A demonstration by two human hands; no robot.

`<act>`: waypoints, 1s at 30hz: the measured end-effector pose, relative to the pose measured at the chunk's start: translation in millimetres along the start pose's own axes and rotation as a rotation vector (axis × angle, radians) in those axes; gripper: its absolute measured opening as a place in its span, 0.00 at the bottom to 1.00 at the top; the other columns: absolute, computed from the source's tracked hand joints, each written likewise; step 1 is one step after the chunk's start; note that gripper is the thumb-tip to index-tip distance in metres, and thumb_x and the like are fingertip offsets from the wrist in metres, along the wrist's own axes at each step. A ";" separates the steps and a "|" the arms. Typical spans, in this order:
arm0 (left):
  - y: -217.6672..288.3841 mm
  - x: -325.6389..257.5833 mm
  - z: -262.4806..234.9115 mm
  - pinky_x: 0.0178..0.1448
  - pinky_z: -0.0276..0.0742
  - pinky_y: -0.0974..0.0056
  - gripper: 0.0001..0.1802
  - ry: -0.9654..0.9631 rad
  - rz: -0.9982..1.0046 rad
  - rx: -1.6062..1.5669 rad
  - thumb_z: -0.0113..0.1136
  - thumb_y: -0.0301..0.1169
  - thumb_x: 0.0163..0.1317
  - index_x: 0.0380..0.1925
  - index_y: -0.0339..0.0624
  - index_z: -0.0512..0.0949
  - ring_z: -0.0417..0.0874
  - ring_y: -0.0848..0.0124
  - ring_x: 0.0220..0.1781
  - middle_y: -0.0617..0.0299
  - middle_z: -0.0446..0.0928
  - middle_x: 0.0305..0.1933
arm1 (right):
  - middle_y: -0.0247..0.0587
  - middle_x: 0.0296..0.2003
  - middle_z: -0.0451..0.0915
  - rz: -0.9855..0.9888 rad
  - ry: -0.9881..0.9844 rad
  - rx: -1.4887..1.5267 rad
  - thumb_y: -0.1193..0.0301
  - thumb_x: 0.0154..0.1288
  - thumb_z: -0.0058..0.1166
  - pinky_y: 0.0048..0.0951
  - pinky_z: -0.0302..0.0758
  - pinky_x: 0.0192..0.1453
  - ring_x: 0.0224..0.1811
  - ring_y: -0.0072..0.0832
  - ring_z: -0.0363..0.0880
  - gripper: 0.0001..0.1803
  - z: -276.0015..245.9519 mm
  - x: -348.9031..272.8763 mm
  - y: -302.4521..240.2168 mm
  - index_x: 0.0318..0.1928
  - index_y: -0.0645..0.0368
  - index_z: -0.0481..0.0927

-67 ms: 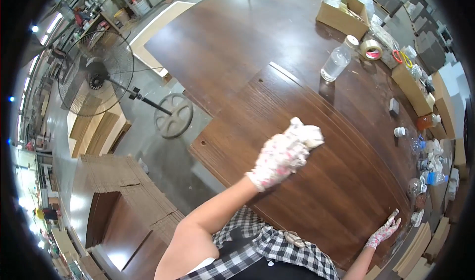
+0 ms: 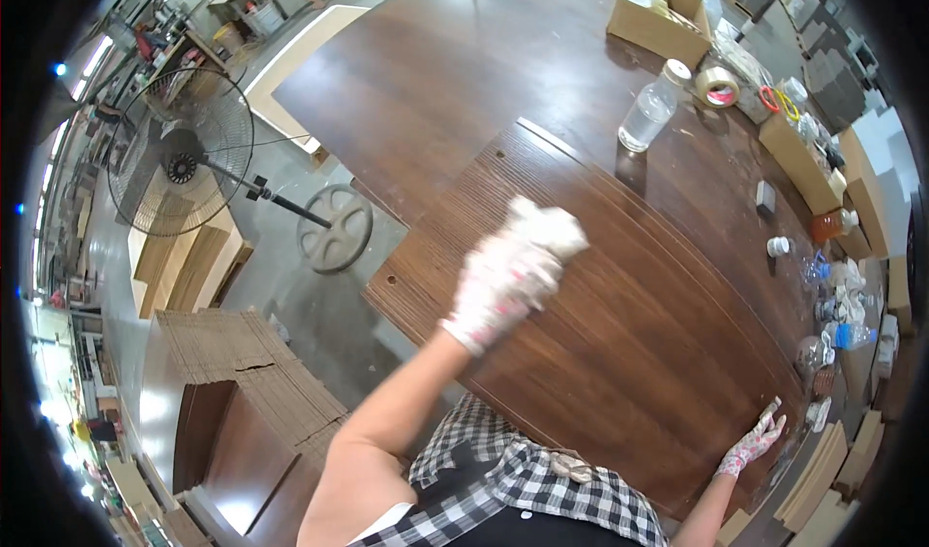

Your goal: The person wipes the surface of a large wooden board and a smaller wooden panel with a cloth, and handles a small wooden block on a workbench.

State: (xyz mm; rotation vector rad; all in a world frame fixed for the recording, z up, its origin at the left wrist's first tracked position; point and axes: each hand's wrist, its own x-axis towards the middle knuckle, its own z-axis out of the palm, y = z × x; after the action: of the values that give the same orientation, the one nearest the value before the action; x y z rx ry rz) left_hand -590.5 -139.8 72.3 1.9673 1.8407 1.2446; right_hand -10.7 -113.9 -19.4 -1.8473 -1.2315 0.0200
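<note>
A dark brown wooden panel [image 2: 619, 354] with grooved lines lies in front of me. My left hand [image 2: 505, 286], in a white patterned glove, is closed around a crumpled white cloth [image 2: 554, 232] over the panel's left half; motion blurs it a little. At the panel's right edge rests my right hand [image 2: 751, 448], gloved in white with pink marks, its fingers spread and nothing seen in them.
Beyond the panel, the brown tabletop [image 2: 426, 83] bears a clear bottle [image 2: 653, 107], a tape roll [image 2: 717, 88], scissors [image 2: 780, 102] and a cardboard box [image 2: 660, 27]. Several small bottles line the right side. A fan [image 2: 181, 165] and stacked cardboard [image 2: 247, 358] stand left.
My left hand has moved left across the panel with the cloth. My right hand stays at the right edge. The whole view has shifted slightly.
</note>
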 end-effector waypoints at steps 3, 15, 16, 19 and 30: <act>-104.5 -2.1 -55.2 0.33 0.76 0.67 0.09 0.060 -0.154 0.738 0.52 0.24 0.58 0.38 0.43 0.78 0.78 0.72 0.30 0.63 0.79 0.38 | 0.41 0.41 0.74 0.043 0.020 -0.066 0.52 0.66 0.51 0.28 0.68 0.51 0.43 0.27 0.72 0.36 -1.4 2.5 -10.9 0.64 0.66 0.62; -128.4 25.3 4.1 0.47 0.75 0.72 0.16 0.109 -0.211 -0.173 0.53 0.24 0.65 0.52 0.34 0.71 0.77 0.75 0.43 0.60 0.75 0.44 | 0.33 0.41 0.73 0.142 0.058 0.288 0.62 0.64 0.59 0.24 0.69 0.51 0.42 0.22 0.70 0.29 18.4 -2.4 -26.9 0.60 0.63 0.67; -121.5 31.1 29.4 0.43 0.75 0.73 0.16 0.125 -0.102 -0.172 0.53 0.23 0.65 0.52 0.33 0.71 0.77 0.77 0.40 0.61 0.76 0.41 | 0.32 0.39 0.73 0.166 0.095 0.255 0.63 0.64 0.59 0.24 0.69 0.50 0.41 0.21 0.69 0.29 23.7 -6.4 -28.5 0.60 0.63 0.67; -61.6 52.5 87.7 0.39 0.76 0.74 0.16 -0.028 -0.081 -0.087 0.52 0.22 0.65 0.53 0.34 0.71 0.78 0.77 0.36 0.62 0.76 0.39 | 0.30 0.38 0.72 0.165 0.153 0.298 0.64 0.63 0.59 0.23 0.69 0.49 0.40 0.19 0.69 0.29 18.6 -13.6 -32.4 0.61 0.61 0.66; 155.9 39.6 270.6 0.55 0.71 0.53 0.16 -0.284 0.497 0.141 0.61 0.32 0.54 0.44 0.42 0.78 0.74 0.52 0.53 0.52 0.75 0.51 | 0.36 0.41 0.75 0.277 0.067 0.682 0.69 0.63 0.57 0.25 0.72 0.51 0.42 0.21 0.73 0.31 12.5 -19.5 -40.3 0.64 0.64 0.62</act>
State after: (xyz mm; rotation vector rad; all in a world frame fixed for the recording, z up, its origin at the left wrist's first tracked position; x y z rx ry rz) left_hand -300.6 -30.4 16.2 2.6277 1.3840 0.8847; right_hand -55.8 -115.8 -8.3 -1.3797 -0.7755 0.4692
